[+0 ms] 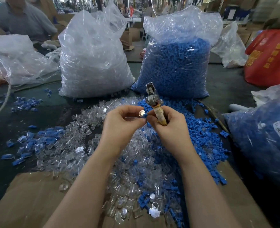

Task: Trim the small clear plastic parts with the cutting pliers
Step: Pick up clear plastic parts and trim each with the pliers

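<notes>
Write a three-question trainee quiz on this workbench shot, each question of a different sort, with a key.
1. True or false: the cutting pliers lie on the table.
2. Multiple choice: the tall bag behind the right hand holds A) red parts B) blue parts C) metal screws.
3. Fill in: the left hand pinches a small piece together with the right hand's ____.

Key:
1. False; the right hand grips them by the handles, head pointing up.
2. B.
3. Fingertips; the piece shows clear and blue between the two hands, above the loose pile of clear parts.
</notes>
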A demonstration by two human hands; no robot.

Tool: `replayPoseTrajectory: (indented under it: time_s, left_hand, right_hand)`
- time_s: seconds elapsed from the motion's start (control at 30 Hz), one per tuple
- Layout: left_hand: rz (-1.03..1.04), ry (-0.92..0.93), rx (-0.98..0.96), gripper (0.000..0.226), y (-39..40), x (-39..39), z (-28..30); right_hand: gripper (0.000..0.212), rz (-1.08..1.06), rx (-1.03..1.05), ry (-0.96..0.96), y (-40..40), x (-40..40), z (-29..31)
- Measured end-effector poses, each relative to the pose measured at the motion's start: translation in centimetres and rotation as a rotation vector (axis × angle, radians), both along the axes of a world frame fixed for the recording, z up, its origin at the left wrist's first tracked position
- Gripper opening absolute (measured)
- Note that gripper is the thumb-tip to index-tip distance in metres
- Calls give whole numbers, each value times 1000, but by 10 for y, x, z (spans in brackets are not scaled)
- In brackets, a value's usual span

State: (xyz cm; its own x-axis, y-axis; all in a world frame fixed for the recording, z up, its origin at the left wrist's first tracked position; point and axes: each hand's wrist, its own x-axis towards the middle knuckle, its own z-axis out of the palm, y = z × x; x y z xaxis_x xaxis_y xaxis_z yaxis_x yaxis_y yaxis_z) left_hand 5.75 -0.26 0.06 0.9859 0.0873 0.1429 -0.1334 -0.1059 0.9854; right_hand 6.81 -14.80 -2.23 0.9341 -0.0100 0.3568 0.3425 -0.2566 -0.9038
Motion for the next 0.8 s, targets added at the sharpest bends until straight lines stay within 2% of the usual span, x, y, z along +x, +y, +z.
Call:
replayPoseTrajectory:
  time_s: [0.2,0.8]
  left_hand:
    - [-47,42,-122,20,4,1,0]
    - [-23,58,-197,20,5,0,-4]
  right_hand:
    - [7,-13,-2,9,-1,0,0]
    - [11,-9,-60,35,3,-3,1]
